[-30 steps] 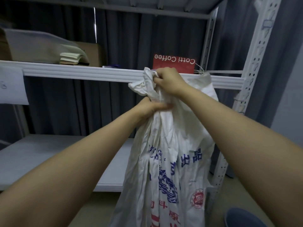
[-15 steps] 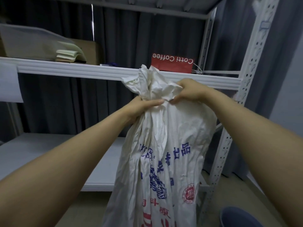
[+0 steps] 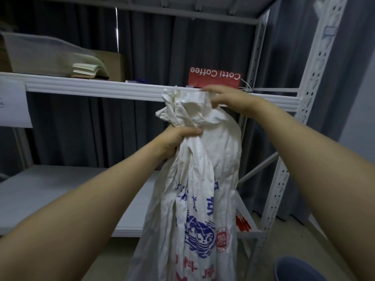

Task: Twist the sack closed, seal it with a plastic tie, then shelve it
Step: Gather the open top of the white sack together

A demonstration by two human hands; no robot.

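A white woven sack (image 3: 192, 195) with blue and red print hangs upright in front of a white metal shelving unit (image 3: 129, 92). My left hand (image 3: 178, 138) is shut around the sack's gathered neck. Above that grip the crumpled mouth of the sack (image 3: 182, 106) sticks up. My right hand (image 3: 227, 98) pinches the right side of that mouth at the level of the upper shelf edge. No plastic tie can be made out.
On the upper shelf stand a red Cotti Coffee bag (image 3: 215, 79), a cardboard box (image 3: 113, 65) and a stack of paper under plastic film (image 3: 87, 68). The lower shelf board (image 3: 60, 191) is grey. Perforated uprights (image 3: 316, 82) stand at the right. A paper sheet (image 3: 12, 104) hangs at the left.
My right hand left the top of the neck, dropped to the sack's right side, and now pinches the mouth higher up. My left hand kept its grip on the neck.
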